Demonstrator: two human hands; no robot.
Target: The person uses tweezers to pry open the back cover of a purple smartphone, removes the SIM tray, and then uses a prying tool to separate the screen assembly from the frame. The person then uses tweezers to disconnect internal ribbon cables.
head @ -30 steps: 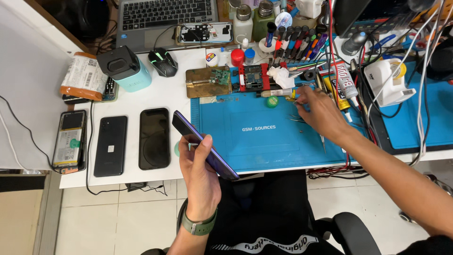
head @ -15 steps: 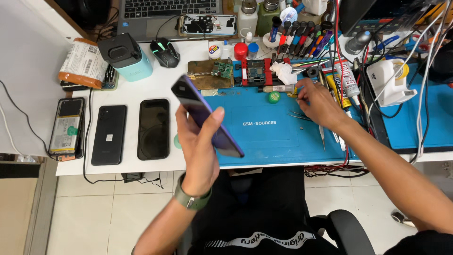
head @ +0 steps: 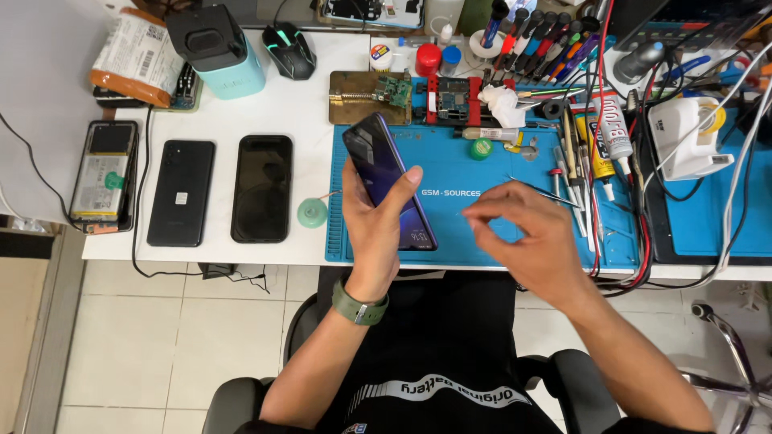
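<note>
My left hand (head: 376, 235), with a green watch on its wrist, holds a dark purple phone (head: 384, 170) tilted upright above the left part of the blue work mat (head: 482, 173). The thumb rests on the phone's right edge. To the right of the phone, my right hand (head: 527, 237) hovers over the mat's front edge. Its thumb and forefinger are pinched together, and a tiny thin metal piece seems to stick out towards the phone. The two hands are a short gap apart.
Two black phones (head: 181, 193) (head: 262, 187) and an opened phone (head: 103, 173) lie on the white table at left. A small green disc (head: 312, 213) sits by the mat. Behind are a teal box (head: 217, 48), a mouse (head: 289, 50), a board holder (head: 454, 96), tweezers, a glue tube (head: 615, 133) and cables.
My right hand has left the tools at the back of the mat and come forward and left towards the phone, fingers pinched. My left hand has kept its hold on the phone, now nearer the mat.
</note>
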